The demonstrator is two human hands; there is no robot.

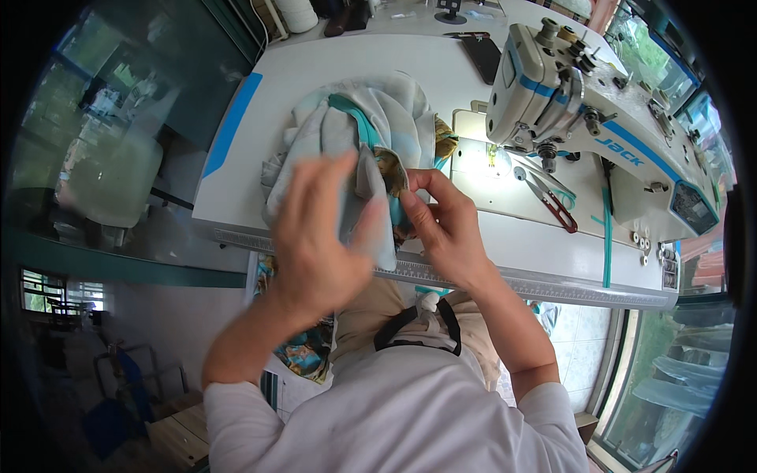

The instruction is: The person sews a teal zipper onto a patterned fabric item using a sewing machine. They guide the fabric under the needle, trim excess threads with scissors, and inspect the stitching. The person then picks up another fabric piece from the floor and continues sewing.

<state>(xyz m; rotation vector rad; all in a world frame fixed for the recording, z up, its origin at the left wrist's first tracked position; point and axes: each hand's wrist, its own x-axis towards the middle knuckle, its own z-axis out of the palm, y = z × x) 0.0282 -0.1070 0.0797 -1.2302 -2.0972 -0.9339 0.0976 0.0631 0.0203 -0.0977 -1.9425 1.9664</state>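
Note:
A pale grey-white cloth (398, 106) lies heaped on the white worktable (236, 181), with a teal band (353, 112) and a brown-and-teal patterned part (390, 173) showing in its folds. My right hand (448, 229) pinches the patterned edge between thumb and forefinger, near the table's front. My left hand (319, 244), blurred by motion, is over the cloth's left side with fingers apart; I see nothing held in it.
An industrial sewing machine (536, 79) fills the right, with red-handled scissors (561, 213), teal strips (606, 252) and bobbins (643, 243) beside it. A dark phone (479, 61) and thread cone (298, 14) lie behind. A ruler (536, 280) runs along the front edge. Patterned fabric (303, 355) hangs below.

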